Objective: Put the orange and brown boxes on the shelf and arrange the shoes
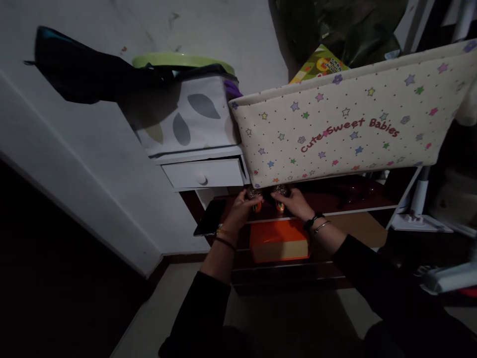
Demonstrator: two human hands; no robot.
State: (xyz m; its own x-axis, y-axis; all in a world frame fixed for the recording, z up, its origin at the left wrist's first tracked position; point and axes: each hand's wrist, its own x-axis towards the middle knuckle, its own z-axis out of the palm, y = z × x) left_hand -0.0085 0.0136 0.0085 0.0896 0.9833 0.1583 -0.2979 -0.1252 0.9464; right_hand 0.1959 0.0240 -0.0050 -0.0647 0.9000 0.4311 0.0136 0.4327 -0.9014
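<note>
One glittery shoe-like item (255, 193) sits at the front edge of the dark red shelf (316, 203), with a matching item (280, 190) beside it, a small gap between them. Their near ends show orange; their far ends are lost under the overhang. Whether the shelf or the hands bear their weight cannot be told.

Grip: the left hand (245, 205) grasps the first item, thumb across the near end; the right hand (296, 203) grasps the matching item likewise. The remaining fingers are partly hidden; clamping force cannot be judged.

Handling: hold both items level and parallel, with equal thumb pressure. Move both hands together along the shelf surface. Avoid raising the knuckles: the printed fabric basket (346, 144) overhangs directly above, and lifting would probably strike its lower edge.

Clearances: on the left, a dark flat slab (209, 218) juts past the shelf front near the left wrist; route the forearm around it. Below, an orange box (280, 238) lies under the hands; do not drop the wrists onto it. Above left, the white drawer (203, 173) stands clear of both hands.
</note>
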